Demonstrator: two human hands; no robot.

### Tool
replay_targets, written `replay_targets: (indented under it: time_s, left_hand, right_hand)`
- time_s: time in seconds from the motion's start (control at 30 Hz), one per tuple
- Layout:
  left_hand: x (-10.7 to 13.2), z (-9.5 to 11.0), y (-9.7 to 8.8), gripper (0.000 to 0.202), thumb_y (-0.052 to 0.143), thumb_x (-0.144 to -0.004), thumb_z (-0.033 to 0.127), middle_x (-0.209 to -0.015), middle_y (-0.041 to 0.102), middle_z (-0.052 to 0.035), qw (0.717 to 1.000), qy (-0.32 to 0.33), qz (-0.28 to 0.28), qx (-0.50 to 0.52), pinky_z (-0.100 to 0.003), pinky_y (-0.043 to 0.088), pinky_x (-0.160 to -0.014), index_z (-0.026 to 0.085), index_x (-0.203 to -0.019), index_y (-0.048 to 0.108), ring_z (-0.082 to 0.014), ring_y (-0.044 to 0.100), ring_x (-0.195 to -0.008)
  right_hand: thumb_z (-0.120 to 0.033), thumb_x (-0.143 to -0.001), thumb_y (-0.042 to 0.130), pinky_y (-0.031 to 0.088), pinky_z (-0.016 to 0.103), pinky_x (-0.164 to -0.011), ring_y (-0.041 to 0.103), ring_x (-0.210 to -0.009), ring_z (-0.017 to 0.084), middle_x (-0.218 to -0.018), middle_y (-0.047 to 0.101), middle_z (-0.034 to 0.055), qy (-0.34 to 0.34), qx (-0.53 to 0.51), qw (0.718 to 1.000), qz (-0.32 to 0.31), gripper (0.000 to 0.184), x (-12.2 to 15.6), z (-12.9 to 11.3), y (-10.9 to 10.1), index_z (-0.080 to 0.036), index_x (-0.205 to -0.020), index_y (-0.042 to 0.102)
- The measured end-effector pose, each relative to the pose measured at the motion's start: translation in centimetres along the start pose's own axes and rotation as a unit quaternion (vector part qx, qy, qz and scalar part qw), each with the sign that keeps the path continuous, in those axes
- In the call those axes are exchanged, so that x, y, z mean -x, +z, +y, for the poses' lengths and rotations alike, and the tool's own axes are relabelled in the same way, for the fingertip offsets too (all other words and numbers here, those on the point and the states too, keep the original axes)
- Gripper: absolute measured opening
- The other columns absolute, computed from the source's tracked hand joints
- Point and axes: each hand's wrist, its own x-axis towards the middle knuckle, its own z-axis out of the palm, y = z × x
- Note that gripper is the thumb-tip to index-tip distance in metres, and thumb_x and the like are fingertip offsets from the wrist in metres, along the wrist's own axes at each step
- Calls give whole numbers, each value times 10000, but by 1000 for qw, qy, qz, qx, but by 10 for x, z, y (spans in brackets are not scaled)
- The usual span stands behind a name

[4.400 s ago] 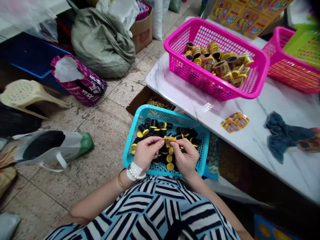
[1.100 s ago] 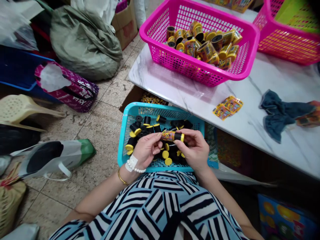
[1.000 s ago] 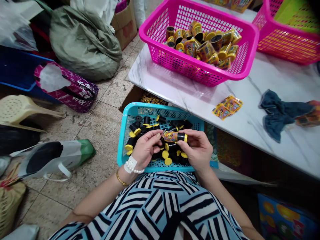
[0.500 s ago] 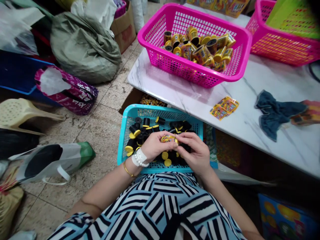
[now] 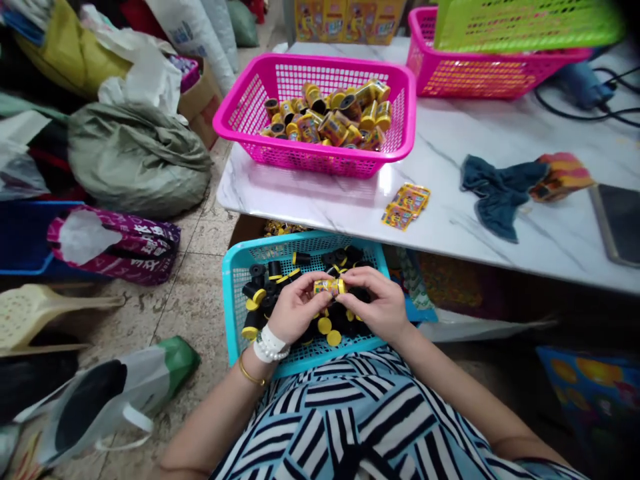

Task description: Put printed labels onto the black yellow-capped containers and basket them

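My left hand (image 5: 295, 311) and my right hand (image 5: 377, 303) meet over a turquoise basket (image 5: 231, 293) on my lap. Both pinch one small spool with a yellow printed label (image 5: 329, 287) wrapped round it. Several bare black spools with yellow caps (image 5: 260, 297) lie in the basket under my hands. On the marble table (image 5: 450, 220) a pink basket (image 5: 320, 157) holds several labelled spools (image 5: 330, 120). A small stack of yellow labels (image 5: 407, 203) lies on the table in front of it.
A blue cloth (image 5: 493, 190) and a dark tablet (image 5: 620, 223) lie on the table's right. A second pink basket (image 5: 480, 73) under a green one (image 5: 520, 23) stands behind. Bags (image 5: 133, 157), a purple bag (image 5: 113, 243) and a stool (image 5: 35, 313) crowd the floor at left.
My hands closed in round the spool and wrapped its label. My head lifted and turned right, so the table's far side and tablet came into view.
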Motion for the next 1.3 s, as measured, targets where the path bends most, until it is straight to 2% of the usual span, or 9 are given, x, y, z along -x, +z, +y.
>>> replay_targets:
  time_s: [0.17,0.33,0.47,0.6,0.7,0.77,0.87,1.1,1.3]
  left_hand:
    - [-7,6,6,231,717,-836,263,-1057,720,-86,982,107,23,-154,-327,489,-893,203,-1059,734,-217,650,-969]
    - [-18,32,6,234,702,-837,255,-1024,729,-91,949,180,-40,-254,-340,482,-881,222,-1065,743,-233,653,-940]
    - [-54,80,35,231,731,-817,346,-825,701,-55,974,166,-76,-134,-269,495,-636,193,-986,694,-169,623,-686]
    - [-122,135,94,357,724,-790,508,-564,537,53,984,143,-69,76,-157,248,-376,190,-879,588,-49,371,-395]
    - [-175,160,137,451,704,-748,609,-454,474,82,977,134,-62,157,-147,159,-331,197,-817,534,-33,267,-320]
    - [-203,163,156,506,686,-723,673,-408,461,85,977,127,-53,164,-151,147,-312,199,-792,521,-37,254,-284]
    - [-229,152,171,564,667,-707,730,-379,453,82,980,131,-59,140,-154,152,-303,184,-777,543,-34,249,-263]
    - [-250,131,175,603,686,-709,725,-452,532,49,965,149,-130,172,-156,188,-324,153,-896,637,-39,355,-303]
    - [-245,122,168,572,588,-786,742,-445,549,48,965,149,-176,125,-184,199,-269,170,-792,586,-51,347,-249]
  right_hand:
    - [-305,-717,837,620,337,-763,714,-834,188,-909,735,62,178,-167,969,32,218,3,6,5,-197,-891,762]
    - [-334,-625,896,617,311,-715,709,-721,167,-797,763,37,258,-268,927,48,274,-8,-5,-4,-182,-808,761]
    - [-317,-733,835,574,240,-633,677,-629,119,-726,742,11,171,-291,941,-22,204,-65,-24,-48,-181,-866,763]
    - [-289,-748,829,579,259,-631,697,-631,129,-741,722,-8,28,-276,957,-89,403,-157,-35,-118,-215,-1130,727]
    - [-275,-721,847,590,266,-638,698,-631,126,-786,724,9,5,-247,962,-118,437,-212,-29,-162,-193,-1135,733]
    - [-285,-708,855,592,256,-626,692,-655,122,-847,714,22,-4,-247,965,-92,315,-230,-16,-178,-171,-989,771]
    - [-295,-696,862,600,260,-585,682,-660,122,-883,667,8,-21,-269,962,-34,212,-232,6,-186,-173,-843,770]
    - [-306,-656,889,619,248,-505,646,-661,114,-839,572,-14,-57,-269,957,87,200,-217,22,-185,-199,-744,744]
    - [-343,-726,845,623,257,-490,641,-564,80,-976,592,13,-55,-220,973,35,255,-216,18,-185,-224,-945,789]
